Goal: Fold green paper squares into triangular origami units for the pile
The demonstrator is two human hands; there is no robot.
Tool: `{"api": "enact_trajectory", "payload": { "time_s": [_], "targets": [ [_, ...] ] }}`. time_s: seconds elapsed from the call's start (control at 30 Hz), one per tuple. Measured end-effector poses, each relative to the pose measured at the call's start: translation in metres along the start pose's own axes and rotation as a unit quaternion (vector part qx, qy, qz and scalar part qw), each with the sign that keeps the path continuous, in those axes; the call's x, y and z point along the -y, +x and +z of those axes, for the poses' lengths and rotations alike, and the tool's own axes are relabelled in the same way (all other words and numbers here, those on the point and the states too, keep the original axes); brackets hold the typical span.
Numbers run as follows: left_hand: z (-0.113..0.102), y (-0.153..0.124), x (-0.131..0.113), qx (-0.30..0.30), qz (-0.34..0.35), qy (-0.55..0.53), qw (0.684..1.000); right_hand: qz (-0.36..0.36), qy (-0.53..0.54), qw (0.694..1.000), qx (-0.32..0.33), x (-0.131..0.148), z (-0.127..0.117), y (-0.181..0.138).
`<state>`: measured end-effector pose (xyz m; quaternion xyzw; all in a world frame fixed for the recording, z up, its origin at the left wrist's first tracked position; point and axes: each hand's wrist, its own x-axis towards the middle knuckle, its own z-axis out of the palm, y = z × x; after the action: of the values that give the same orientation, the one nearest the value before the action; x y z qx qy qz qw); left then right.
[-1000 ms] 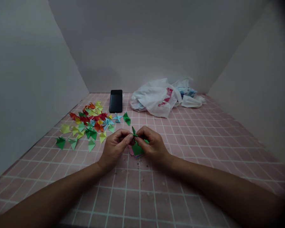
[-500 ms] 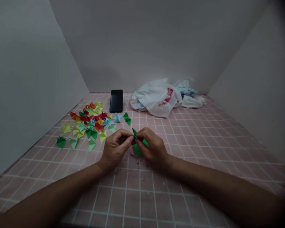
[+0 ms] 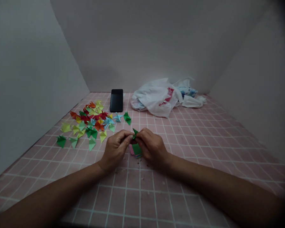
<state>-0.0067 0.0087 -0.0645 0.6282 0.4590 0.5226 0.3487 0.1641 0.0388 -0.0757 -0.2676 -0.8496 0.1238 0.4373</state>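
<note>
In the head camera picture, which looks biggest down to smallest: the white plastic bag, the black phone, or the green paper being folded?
1. white plastic bag
2. black phone
3. green folded paper, partly hidden; nearest the camera, yet it looks smallest

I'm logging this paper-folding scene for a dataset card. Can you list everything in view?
small green folded paper piece: one, dark green, pinched between the fingertips of both hands
stack of flat paper squares: one stack, green on top with pink below, on the surface under the hands
scattered folded paper pieces: many, red, orange, yellow, green and light blue, left of the hands
flat black smartphone: one, black, beyond the scattered pieces
crumpled white plastic bags: at least two, white with red print, right of the smartphone
pink tiled surface: one, pink with pale lines, under everything
plain walls: three, grey-white, at left, back and right
left hand: one, bare, at centre
right hand: one, bare, at centre
</note>
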Motion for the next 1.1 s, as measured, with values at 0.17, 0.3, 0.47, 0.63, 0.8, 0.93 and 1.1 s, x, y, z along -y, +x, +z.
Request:
{"api": "enact_trajectory", "payload": {
  "time_s": [0.17,0.3,0.47,0.63,0.8,0.93,1.1],
  "targets": [
    [-0.001,0.002,-0.003,0.019,0.006,0.006,1.000,0.011,-0.004,1.000,-0.009,0.003,-0.001,0.000],
    [-0.001,0.005,0.001,0.013,-0.056,-0.070,0.996,0.057,0.083,0.995,-0.015,0.004,-0.002,0.003],
    [-0.001,0.008,0.001,-0.002,-0.127,-0.138,0.982,0.219,0.250,0.943,-0.006,0.000,-0.005,0.011],
    [-0.002,0.010,0.001,0.026,-0.153,-0.152,0.976,0.283,0.378,0.880,0.053,-0.003,-0.005,0.014],
    [-0.002,0.011,0.007,0.052,-0.194,-0.169,0.965,0.329,0.420,0.845,0.046,-0.004,-0.002,0.013],
    [-0.002,0.012,0.009,0.048,-0.171,-0.177,0.968,0.347,0.459,0.816,0.053,-0.005,-0.001,0.012],
    [-0.003,0.012,0.010,0.058,-0.150,-0.184,0.970,0.341,0.484,0.804,0.052,-0.006,-0.001,0.012]
  ]
}}
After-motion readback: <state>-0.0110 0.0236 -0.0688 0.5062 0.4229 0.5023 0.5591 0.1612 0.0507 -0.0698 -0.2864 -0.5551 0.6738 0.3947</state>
